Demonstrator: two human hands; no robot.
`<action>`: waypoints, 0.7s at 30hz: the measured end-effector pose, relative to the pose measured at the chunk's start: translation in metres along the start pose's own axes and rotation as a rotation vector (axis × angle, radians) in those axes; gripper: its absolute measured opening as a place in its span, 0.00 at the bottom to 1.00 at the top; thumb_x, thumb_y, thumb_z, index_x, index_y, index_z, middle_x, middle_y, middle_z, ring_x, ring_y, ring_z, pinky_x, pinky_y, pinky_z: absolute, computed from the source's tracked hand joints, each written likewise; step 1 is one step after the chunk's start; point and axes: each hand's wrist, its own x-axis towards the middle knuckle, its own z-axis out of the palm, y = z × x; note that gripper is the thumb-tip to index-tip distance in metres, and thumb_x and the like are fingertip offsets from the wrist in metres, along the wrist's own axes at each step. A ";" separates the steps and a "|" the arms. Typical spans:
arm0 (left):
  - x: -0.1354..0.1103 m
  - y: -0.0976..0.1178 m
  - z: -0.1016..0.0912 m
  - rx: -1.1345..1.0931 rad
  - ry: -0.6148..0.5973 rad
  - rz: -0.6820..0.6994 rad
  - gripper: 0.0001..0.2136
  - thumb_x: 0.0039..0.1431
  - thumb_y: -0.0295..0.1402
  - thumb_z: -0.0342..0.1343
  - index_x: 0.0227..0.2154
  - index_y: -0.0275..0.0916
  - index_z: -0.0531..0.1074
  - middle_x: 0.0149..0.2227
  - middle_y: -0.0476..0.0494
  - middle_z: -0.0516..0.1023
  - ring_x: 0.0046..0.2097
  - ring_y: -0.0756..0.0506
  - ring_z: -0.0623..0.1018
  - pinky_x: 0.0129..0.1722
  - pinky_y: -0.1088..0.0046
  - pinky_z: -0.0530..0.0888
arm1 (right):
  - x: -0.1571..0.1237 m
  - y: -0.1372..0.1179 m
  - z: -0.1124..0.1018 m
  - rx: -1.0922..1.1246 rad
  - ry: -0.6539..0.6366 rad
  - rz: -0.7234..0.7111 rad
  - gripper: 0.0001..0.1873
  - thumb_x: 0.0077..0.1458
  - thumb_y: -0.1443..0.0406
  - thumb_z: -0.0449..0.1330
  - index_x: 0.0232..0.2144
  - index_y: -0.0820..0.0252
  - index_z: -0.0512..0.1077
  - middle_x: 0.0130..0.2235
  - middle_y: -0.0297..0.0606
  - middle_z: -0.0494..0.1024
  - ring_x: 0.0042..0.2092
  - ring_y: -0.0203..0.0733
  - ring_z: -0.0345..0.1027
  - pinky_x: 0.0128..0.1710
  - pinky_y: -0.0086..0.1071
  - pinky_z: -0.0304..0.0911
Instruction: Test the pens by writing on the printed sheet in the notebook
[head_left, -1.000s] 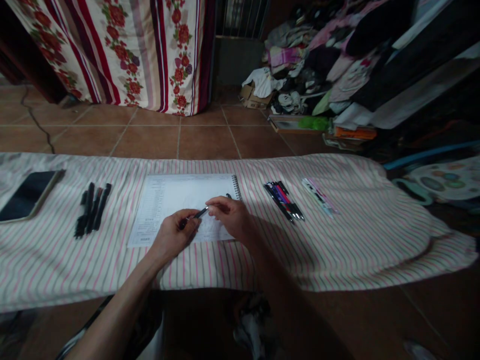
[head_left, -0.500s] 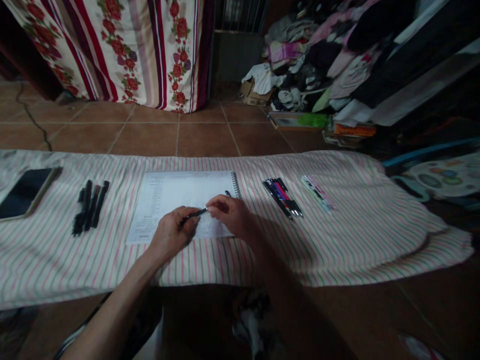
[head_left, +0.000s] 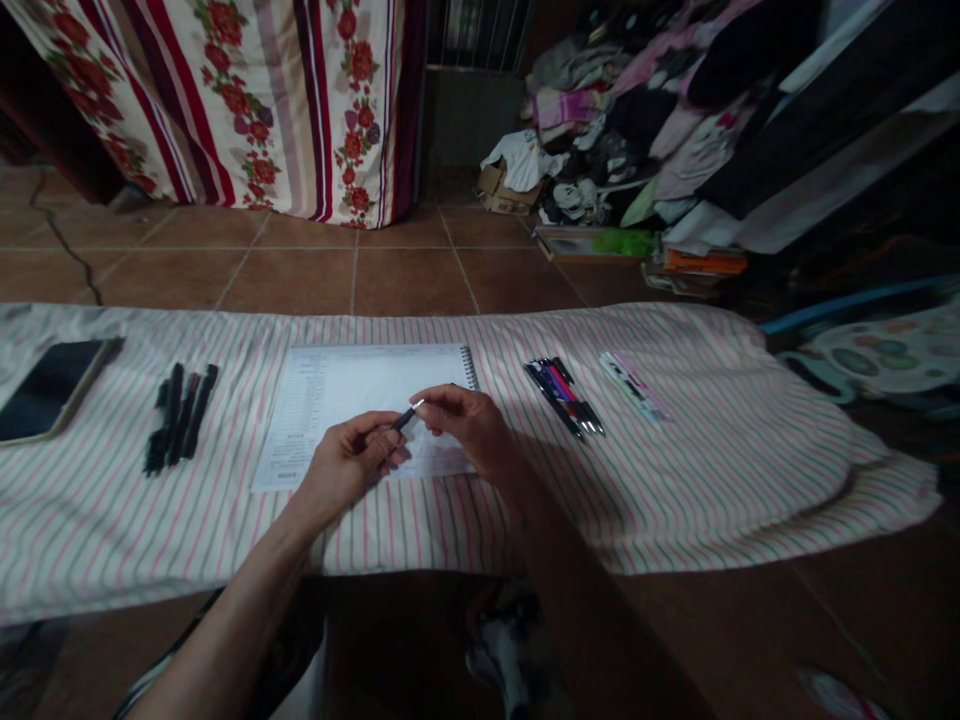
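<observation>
A spiral notebook (head_left: pixel 352 395) lies open on a striped cloth (head_left: pixel 675 470) spread on the floor. Above its lower right part my left hand (head_left: pixel 349 465) is closed round the barrel of a dark pen (head_left: pixel 406 416), whose pale tip sticks out toward the right. My right hand (head_left: pixel 469 425) pinches that tip end with thumb and fingers. Both hands hover just over the page. Most of the pen is hidden inside my left fist.
Several black pens (head_left: pixel 178 418) lie left of the notebook, and a phone (head_left: pixel 46 388) sits at the far left. A bunch of coloured pens (head_left: pixel 564 397) and a pale pen (head_left: pixel 634 387) lie to the right. Tiled floor, a floral curtain (head_left: pixel 292 100) and piled clothes (head_left: pixel 637 120) are beyond.
The pen's free end has tilted up a little, and my right hand's fingers have shifted along it toward the tip. The dark piece seen past my right fingers is now hidden.
</observation>
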 end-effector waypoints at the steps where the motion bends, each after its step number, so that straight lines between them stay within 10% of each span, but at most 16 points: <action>1: 0.000 0.000 0.000 -0.003 -0.002 0.005 0.15 0.43 0.39 0.63 0.32 0.34 0.75 0.24 0.47 0.75 0.23 0.52 0.71 0.24 0.75 0.67 | 0.000 0.001 0.000 0.004 0.005 0.003 0.10 0.43 0.60 0.63 0.30 0.58 0.76 0.23 0.29 0.71 0.25 0.30 0.60 0.27 0.27 0.58; 13: 0.005 -0.025 -0.005 0.321 0.158 0.172 0.12 0.49 0.38 0.59 0.36 0.38 0.75 0.30 0.46 0.77 0.30 0.47 0.75 0.31 0.72 0.71 | 0.006 0.017 0.009 -0.162 0.125 -0.061 0.12 0.44 0.56 0.62 0.24 0.60 0.70 0.22 0.30 0.70 0.25 0.32 0.62 0.25 0.27 0.58; 21: 0.001 -0.009 0.005 -0.034 0.090 0.003 0.15 0.42 0.38 0.63 0.33 0.35 0.74 0.24 0.48 0.75 0.23 0.51 0.72 0.23 0.75 0.67 | 0.001 0.008 0.009 0.070 0.006 0.043 0.17 0.44 0.54 0.63 0.34 0.59 0.75 0.25 0.30 0.71 0.26 0.31 0.63 0.27 0.26 0.61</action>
